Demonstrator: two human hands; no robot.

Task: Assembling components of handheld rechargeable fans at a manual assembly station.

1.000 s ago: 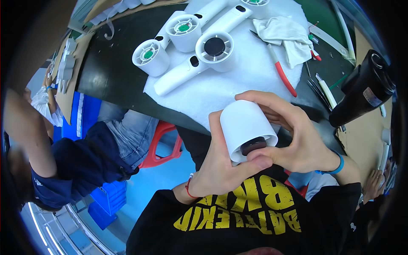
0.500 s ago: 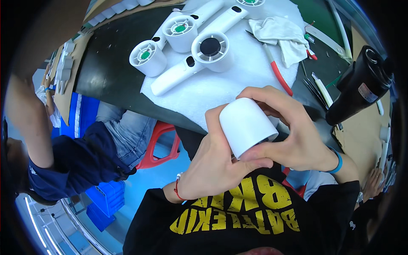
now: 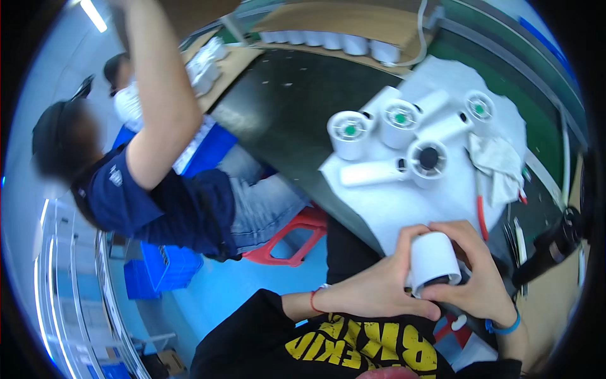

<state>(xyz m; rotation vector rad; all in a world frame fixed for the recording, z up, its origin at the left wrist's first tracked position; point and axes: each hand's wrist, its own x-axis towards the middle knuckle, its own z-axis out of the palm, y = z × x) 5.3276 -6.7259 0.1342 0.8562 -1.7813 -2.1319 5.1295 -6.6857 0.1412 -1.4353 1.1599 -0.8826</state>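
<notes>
Between my two hands is a white cylindrical housing (image 3: 434,258), with something dark showing at its lower open end. My left hand (image 3: 382,284) is closed round its left side. From the right, my right hand (image 3: 473,278) grips it, thumb at the lower rim and fingers behind. Beyond my hands, on a white foam sheet (image 3: 372,205), lie several white handheld fan-like bodies. One near body (image 3: 372,172) has a round head with a black centre (image 3: 429,159). Other round heads (image 3: 350,131) have green centres.
A red-handled tool (image 3: 481,218) and a crumpled white cloth (image 3: 494,164) lie on the sheet's right side. Tweezers and a black cylindrical device (image 3: 548,246) are farther right. Left, a co-worker (image 3: 158,202) sits with an arm raised. White parts (image 3: 353,44) line a cardboard shelf behind.
The view has swung left and up, so table and hands appear farther right and lower. More of the co-worker shows. Both hands keep hold of the white housing.
</notes>
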